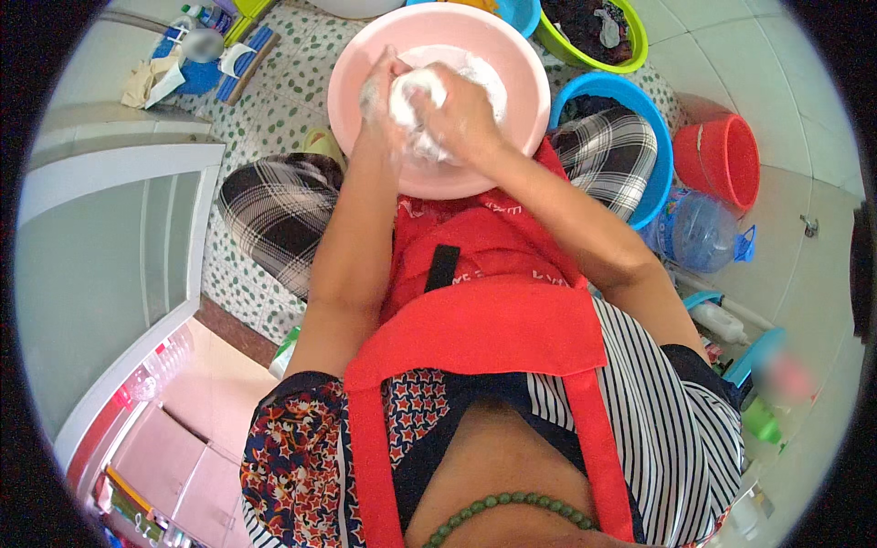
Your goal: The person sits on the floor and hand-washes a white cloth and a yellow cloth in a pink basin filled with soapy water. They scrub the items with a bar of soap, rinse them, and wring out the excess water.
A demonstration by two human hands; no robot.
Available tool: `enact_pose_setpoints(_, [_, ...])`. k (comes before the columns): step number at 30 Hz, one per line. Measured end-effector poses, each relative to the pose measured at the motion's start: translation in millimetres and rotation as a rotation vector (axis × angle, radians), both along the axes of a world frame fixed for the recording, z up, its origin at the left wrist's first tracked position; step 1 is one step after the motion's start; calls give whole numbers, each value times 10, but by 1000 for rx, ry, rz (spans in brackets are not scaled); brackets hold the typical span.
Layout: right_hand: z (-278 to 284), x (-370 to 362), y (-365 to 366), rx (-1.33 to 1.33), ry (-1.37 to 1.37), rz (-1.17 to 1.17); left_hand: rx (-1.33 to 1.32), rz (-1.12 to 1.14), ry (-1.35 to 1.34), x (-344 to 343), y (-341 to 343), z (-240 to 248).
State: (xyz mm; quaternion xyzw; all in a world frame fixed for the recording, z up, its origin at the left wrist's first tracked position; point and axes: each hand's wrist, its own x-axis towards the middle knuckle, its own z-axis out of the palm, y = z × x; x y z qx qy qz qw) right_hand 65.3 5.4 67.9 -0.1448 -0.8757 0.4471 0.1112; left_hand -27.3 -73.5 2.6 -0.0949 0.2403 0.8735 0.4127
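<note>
A pink basin (512, 64) sits on the tiled floor between my knees, with soapy water in it. A white, foam-covered cloth (416, 100) is bunched up over the basin. My left hand (379, 96) grips its left side and my right hand (466, 114) clamps its right side, knuckles up. Both hands are wet and foamy and press against each other around the cloth. A red apron covers my lap below the basin.
A blue basin (653, 128) holding dark clothes stands right of the pink one, a green basin (630, 46) of clothes behind it, a red bucket (722, 155) further right. A clear water jug (699, 228) and bottles lie at right. A white cabinet (110, 237) is at left.
</note>
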Motion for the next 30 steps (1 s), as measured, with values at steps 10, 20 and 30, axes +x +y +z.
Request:
enact_pose_setpoints(10, [-331, -325, 476, -37, -96, -209, -148, 43, -37, 164, 145, 57])
enact_pose_setpoints(20, [-321, -222, 175, 113, -90, -169, -199, 104, -15, 143, 160, -311])
enact_pose_setpoints(30, [-251, 77, 727, -886, 84, -130, -356, 19, 381, 29, -86, 249])
